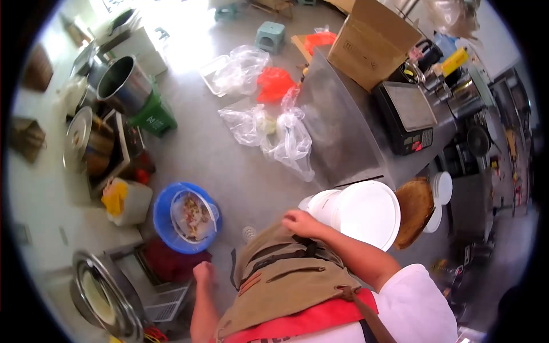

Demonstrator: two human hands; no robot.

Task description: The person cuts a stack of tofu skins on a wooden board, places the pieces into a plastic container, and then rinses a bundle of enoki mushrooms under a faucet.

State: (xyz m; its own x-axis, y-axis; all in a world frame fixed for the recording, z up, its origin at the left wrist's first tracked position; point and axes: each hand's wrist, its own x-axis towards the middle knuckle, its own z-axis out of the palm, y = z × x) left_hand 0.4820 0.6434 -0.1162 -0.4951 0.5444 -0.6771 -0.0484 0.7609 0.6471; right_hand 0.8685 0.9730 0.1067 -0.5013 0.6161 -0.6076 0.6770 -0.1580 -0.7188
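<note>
My right hand is at the upper edge of the brown apron, its fingers curled together; whether they pinch the cloth is too small to tell. Just right of it stands a white lidded bucket. My left hand hangs low on the left, fingers curled and partly hidden. Above that hand is a blue basin on the floor, with a clear rim and mixed scraps inside. Neither hand touches the bucket or basin.
Plastic bags and a red bag lie ahead. A metal table at right bears a scale and cardboard box. Large pots, a green bin and metal basins line the left.
</note>
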